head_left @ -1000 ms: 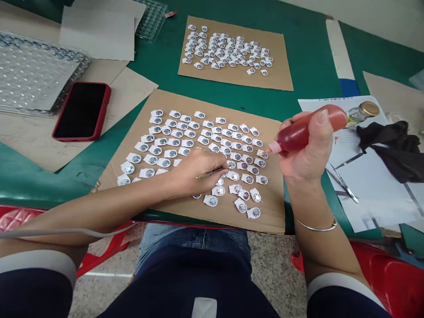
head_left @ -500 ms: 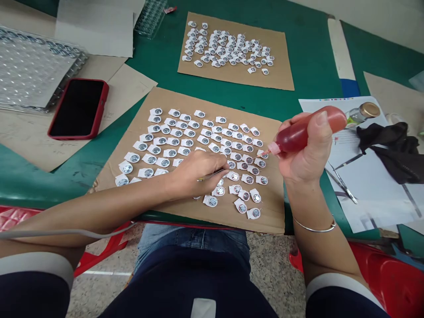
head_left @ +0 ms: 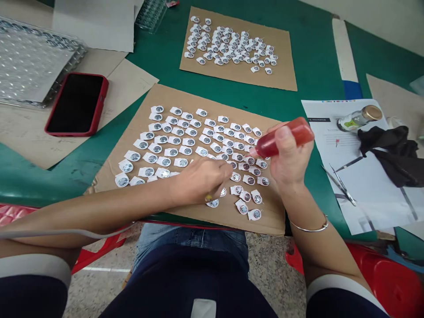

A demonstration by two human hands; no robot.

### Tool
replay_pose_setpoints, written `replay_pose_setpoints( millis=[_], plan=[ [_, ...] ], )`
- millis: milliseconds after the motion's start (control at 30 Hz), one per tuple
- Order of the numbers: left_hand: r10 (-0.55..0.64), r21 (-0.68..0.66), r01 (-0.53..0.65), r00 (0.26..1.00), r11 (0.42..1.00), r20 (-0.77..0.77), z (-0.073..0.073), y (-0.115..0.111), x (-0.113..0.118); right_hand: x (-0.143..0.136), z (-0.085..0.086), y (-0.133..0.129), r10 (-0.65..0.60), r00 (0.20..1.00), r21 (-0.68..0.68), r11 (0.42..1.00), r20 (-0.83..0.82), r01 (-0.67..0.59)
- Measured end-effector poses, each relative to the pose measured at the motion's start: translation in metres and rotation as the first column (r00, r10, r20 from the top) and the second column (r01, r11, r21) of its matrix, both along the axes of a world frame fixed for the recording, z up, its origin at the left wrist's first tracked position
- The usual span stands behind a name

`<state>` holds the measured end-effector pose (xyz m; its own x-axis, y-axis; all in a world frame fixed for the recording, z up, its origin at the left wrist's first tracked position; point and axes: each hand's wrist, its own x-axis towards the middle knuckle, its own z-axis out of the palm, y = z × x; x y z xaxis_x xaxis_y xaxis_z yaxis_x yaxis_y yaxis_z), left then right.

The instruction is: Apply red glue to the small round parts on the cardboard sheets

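Note:
My right hand is wrapped round a squeeze bottle of dark red liquid. The bottle tilts down to the left, its pink nozzle just over small white pieces with round silvery centres. Several of these pieces stand in rows on a brown cardboard sheet. My left hand is closed in a pinch above the middle of the sheet, over some of the pieces. From under its fingers pokes the yellow end of a thin tool; the rest of that tool is hidden.
A second cardboard sheet with similar pieces lies farther back on the green table. At left are a red-cased phone and clear plastic trays. Printed paper at right carries a glass jar, scissors and black cloth.
My right hand and the bottle have moved left and slightly down across the rows. My left hand has turned and shifted slightly, so less of its thin tool shows.

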<state>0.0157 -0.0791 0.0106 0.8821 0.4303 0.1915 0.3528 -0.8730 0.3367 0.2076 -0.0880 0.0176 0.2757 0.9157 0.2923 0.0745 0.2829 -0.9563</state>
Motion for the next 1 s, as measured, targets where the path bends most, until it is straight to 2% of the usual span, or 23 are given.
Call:
replay_pose_setpoints(
  millis=[167,300,533,700,1000],
  plan=[
    [-0.047,0.284,0.055,0.998,0.957,-0.035,0.002,-0.014,0.005,-0.014,-0.004,-0.005,-0.017,0.985,-0.008,1.000,0.174,0.018],
    [-0.101,0.394,0.107,0.994,0.913,-0.036,0.000,-0.020,0.009,-0.016,-0.005,-0.007,0.011,0.956,-0.055,0.998,0.293,0.006],
    [-0.107,0.470,0.095,0.994,0.877,-0.001,-0.004,-0.023,0.011,-0.013,-0.011,-0.008,0.016,0.919,-0.101,0.995,0.393,0.025],
    [-0.101,0.489,0.089,0.995,0.868,-0.002,-0.004,-0.024,0.011,-0.012,-0.011,-0.008,0.051,0.905,-0.123,0.992,0.422,0.002],
    [-0.088,0.497,0.084,0.996,0.864,-0.015,-0.005,-0.024,0.011,-0.011,-0.012,-0.008,0.032,0.893,-0.101,0.995,0.449,0.015]
  ],
)
